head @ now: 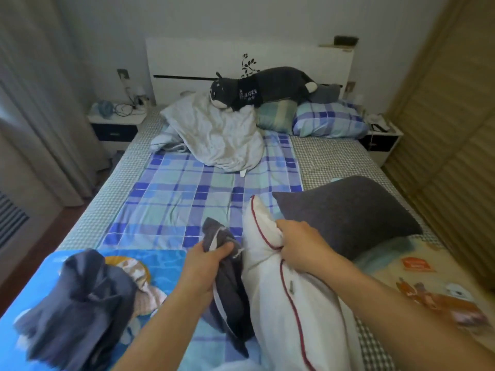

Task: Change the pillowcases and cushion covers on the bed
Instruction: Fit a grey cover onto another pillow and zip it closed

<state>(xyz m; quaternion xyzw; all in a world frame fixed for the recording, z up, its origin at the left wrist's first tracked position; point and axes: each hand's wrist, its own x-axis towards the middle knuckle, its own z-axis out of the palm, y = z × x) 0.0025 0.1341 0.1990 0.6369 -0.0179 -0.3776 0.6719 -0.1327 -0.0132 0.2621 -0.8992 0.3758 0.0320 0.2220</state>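
Observation:
My left hand (206, 266) grips a dark grey cushion cover (227, 290) with a white zip edge, bunched at the bed's foot. Right beside it, my right hand (300, 245) clutches a white cushion insert with red piping (281, 303), pinching its upper part. A grey covered cushion (348, 212) lies just behind my right hand. Another crumpled dark grey cover (80, 298) rests on a blue printed cushion (166, 263) at the lower left. Near the headboard sit a bare white pillow (217, 135) and a blue plaid pillow (329, 121).
A dark plush toy (262, 87) lies across the pillows by the white headboard (203, 57). Nightstands (115, 124) flank the bed on both sides. A printed beige cushion (434, 285) lies at the lower right. Curtains hang left, a wardrobe (450, 116) stands right.

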